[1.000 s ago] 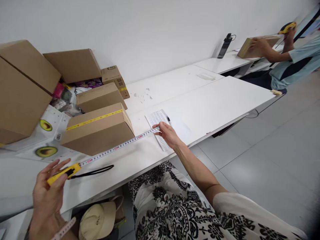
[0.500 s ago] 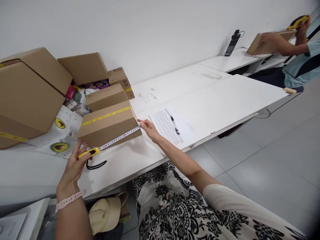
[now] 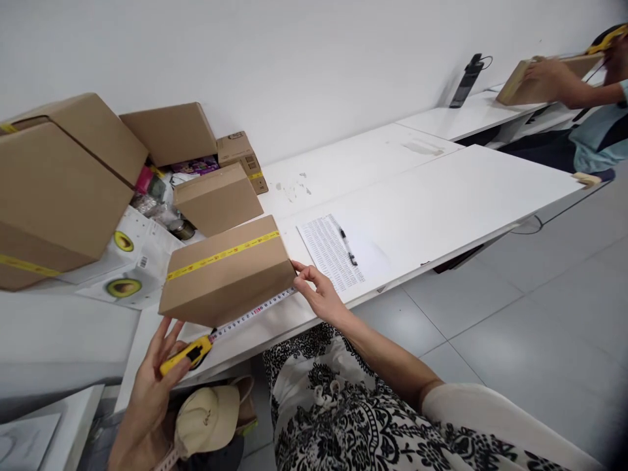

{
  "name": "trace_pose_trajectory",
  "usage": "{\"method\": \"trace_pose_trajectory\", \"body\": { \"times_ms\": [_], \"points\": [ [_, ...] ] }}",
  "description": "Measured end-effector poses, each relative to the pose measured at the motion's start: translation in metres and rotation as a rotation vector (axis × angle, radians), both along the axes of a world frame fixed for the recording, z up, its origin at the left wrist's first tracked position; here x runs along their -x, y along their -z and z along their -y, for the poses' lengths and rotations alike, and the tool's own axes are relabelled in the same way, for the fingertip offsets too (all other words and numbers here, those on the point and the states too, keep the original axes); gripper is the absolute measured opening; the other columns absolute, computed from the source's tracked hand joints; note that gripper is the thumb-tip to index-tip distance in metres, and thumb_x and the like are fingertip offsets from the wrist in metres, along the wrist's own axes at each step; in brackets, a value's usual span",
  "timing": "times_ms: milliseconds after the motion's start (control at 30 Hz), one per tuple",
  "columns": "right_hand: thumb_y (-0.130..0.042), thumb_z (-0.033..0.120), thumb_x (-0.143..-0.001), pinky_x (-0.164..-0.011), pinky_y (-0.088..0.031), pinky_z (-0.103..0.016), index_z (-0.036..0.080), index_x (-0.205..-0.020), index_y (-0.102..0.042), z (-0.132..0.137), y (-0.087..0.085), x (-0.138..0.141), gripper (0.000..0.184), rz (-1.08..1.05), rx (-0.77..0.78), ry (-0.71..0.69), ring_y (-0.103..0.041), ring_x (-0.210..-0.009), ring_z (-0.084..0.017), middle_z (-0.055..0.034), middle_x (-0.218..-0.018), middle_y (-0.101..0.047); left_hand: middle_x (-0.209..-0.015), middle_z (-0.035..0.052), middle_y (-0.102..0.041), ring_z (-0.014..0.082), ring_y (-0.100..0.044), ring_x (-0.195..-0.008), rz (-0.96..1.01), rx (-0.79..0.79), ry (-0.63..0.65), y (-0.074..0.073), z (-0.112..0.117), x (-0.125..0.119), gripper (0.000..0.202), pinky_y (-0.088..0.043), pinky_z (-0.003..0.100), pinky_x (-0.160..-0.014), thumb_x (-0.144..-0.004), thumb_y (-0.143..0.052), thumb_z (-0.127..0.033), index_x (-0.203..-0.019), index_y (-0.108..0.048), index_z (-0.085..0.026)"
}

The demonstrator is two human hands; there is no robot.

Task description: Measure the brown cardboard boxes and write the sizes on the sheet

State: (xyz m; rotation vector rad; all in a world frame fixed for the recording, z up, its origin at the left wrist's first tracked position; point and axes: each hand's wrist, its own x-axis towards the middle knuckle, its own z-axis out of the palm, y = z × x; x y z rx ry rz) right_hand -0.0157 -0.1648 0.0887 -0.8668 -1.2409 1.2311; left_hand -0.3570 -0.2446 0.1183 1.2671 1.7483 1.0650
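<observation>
A brown cardboard box (image 3: pixel 226 278) with a strip of yellow tape on top lies near the front edge of the white table (image 3: pixel 441 190). My left hand (image 3: pixel 154 386) grips the yellow case of a tape measure (image 3: pixel 189 354) at the box's near left corner. The white blade (image 3: pixel 252 314) runs along the box's near bottom edge. My right hand (image 3: pixel 318 294) pinches the blade's end at the box's right corner, fingers touching the cardboard.
More cardboard boxes (image 3: pixel 63 190) and white avocado-printed packaging (image 3: pixel 127 261) crowd the left. A printed sheet (image 3: pixel 330 252) with a pen (image 3: pixel 347 246) lies right of the box. A cream cap (image 3: pixel 206 422) sits below the table. Another person's hands (image 3: pixel 552 78) hold a box at far right.
The box has slid nearer the table's front edge. Both hands dropped lower, and the tape now lies along the box's bottom edge instead of its upper front edge.
</observation>
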Motion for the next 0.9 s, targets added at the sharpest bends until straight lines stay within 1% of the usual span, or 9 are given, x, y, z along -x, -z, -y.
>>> {"method": "trace_pose_trajectory", "body": {
  "times_ms": [33,100,200,267,367,467,600,767,900],
  "points": [
    [-0.062,0.047,-0.093,-0.113,-0.034,-0.045,0.024,-0.085,-0.057,0.006,-0.003,-0.006,0.025,0.023,0.000,0.006,-0.047,-0.141,-0.026,-0.0109,-0.139,-0.063,-0.157,0.0003,-0.047,0.0354,-0.056,-0.128,-0.010,0.009,-0.012,-0.003,0.011,-0.003,0.094,-0.057,0.042,-0.094,-0.072,-0.076,-0.049,-0.156,-0.034,-0.043],
    [-0.061,0.047,-0.094,-0.111,-0.036,-0.046,0.024,-0.084,-0.058,0.012,-0.008,-0.018,0.024,0.045,0.002,0.027,-0.054,-0.134,-0.026,-0.0080,-0.140,-0.062,-0.155,-0.0039,-0.050,0.0362,-0.056,-0.128,-0.029,-0.007,-0.063,-0.015,0.029,-0.009,0.091,-0.055,0.046,-0.098,-0.069,-0.077,-0.050,-0.151,-0.039,-0.050],
    [-0.062,0.050,-0.092,-0.106,-0.042,-0.046,0.024,-0.081,-0.059,0.004,-0.018,-0.037,0.028,0.004,0.035,0.117,-0.060,-0.121,-0.025,-0.0045,-0.131,-0.067,-0.150,-0.0082,-0.054,0.0348,-0.056,-0.125,-0.049,-0.085,-0.125,-0.044,0.046,-0.016,0.087,-0.050,0.048,-0.106,-0.066,-0.080,-0.048,-0.145,-0.044,-0.056],
    [-0.063,0.055,-0.089,-0.102,-0.045,-0.046,0.025,-0.085,-0.065,-0.008,-0.024,-0.049,0.031,-0.046,0.094,0.160,-0.061,-0.115,-0.025,-0.0044,-0.124,-0.069,-0.142,-0.0057,-0.061,0.0319,-0.059,-0.121,-0.029,-0.141,-0.151,-0.062,0.049,-0.015,0.084,-0.048,0.046,-0.109,-0.066,-0.081,-0.044,-0.144,-0.048,-0.052],
    [-0.063,0.063,-0.086,-0.098,-0.047,-0.047,0.026,-0.093,-0.071,-0.030,-0.033,-0.057,0.038,-0.089,0.168,0.133,-0.061,-0.112,-0.027,-0.0055,-0.115,-0.071,-0.124,-0.0012,-0.072,0.0247,-0.066,-0.108,0.098,-0.244,-0.197,-0.077,0.040,-0.002,0.077,-0.054,0.035,-0.099,-0.066,-0.082,-0.035,-0.139,-0.058,-0.042],
    [-0.065,0.064,-0.083,-0.099,-0.047,-0.047,0.025,-0.086,-0.071,-0.047,-0.038,-0.053,0.039,-0.099,0.174,0.082,-0.059,-0.115,-0.027,-0.0066,-0.113,-0.071,-0.108,0.0025,-0.077,0.0190,-0.070,-0.094,0.225,-0.294,-0.228,-0.077,0.021,0.015,0.069,-0.057,0.025,-0.083,-0.063,-0.084,-0.028,-0.130,-0.066,-0.030],
    [-0.064,0.063,-0.082,-0.101,-0.047,-0.046,0.024,-0.081,-0.066,-0.059,-0.038,-0.035,0.039,-0.098,0.185,0.020,-0.059,-0.116,-0.027,-0.0082,-0.112,-0.071,-0.100,0.0067,-0.079,0.0168,-0.070,-0.084,0.296,-0.231,-0.252,-0.070,-0.004,0.031,0.066,-0.052,0.019,-0.066,-0.061,-0.085,-0.026,-0.125,-0.067,-0.019],
    [-0.061,0.063,-0.084,-0.099,-0.049,-0.045,0.024,-0.083,-0.064,-0.065,-0.035,-0.018,0.039,-0.024,0.185,-0.019,-0.060,-0.112,-0.027,-0.0092,-0.109,-0.070,-0.097,0.0078,-0.079,0.0176,-0.068,-0.082,0.297,-0.215,-0.230,-0.070,-0.024,0.042,0.072,-0.049,0.021,-0.063,-0.060,-0.084,-0.027,-0.127,-0.064,-0.012],
    [-0.067,0.061,-0.080,-0.091,-0.050,-0.042,0.024,-0.073,-0.057,-0.067,-0.032,-0.013,0.039,-0.017,0.224,0.005,-0.061,-0.094,-0.024,-0.0069,-0.088,-0.065,-0.094,0.0058,-0.079,0.0170,-0.068,-0.082,0.287,-0.182,-0.187,-0.072,-0.037,0.053,0.072,-0.047,0.020,-0.062,-0.065,-0.085,-0.030,-0.131,-0.061,-0.011]
  ]
}}
